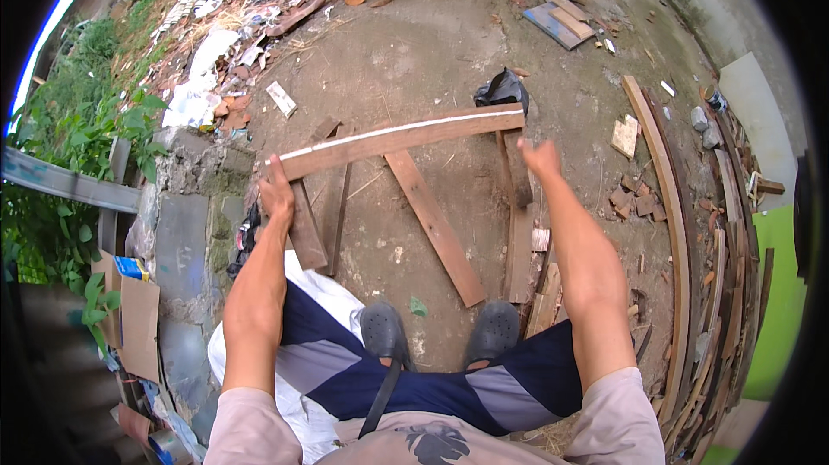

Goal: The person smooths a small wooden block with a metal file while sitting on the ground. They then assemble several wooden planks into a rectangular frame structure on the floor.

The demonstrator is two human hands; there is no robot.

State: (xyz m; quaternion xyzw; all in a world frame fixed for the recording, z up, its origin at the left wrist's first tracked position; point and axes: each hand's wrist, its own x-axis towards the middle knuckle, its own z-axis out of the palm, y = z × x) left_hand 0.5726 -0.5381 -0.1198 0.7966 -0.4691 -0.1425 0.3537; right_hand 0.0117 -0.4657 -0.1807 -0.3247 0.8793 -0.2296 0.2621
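A brown wooden board (401,139) with a white strip along its far edge lies crosswise in front of me. Its left end is gripped by my left hand (276,196), fingers over the edge. Just off the right end is my right hand (542,159), its fingers curled together; whether anything is in them I cannot make out. Shorter boards lie beneath or against it: a short board (307,227) near my left hand, a slanting plank (437,230) in the middle, and an upright-looking piece (515,173) at the right.
Long timber strips (661,223) lie along the right side. A block wall (181,245) stands close on my left, with rubble (233,76) beyond it. A black plastic bag (503,89) sits behind the board's right end. Broken brick pieces (637,198) lie at the right.
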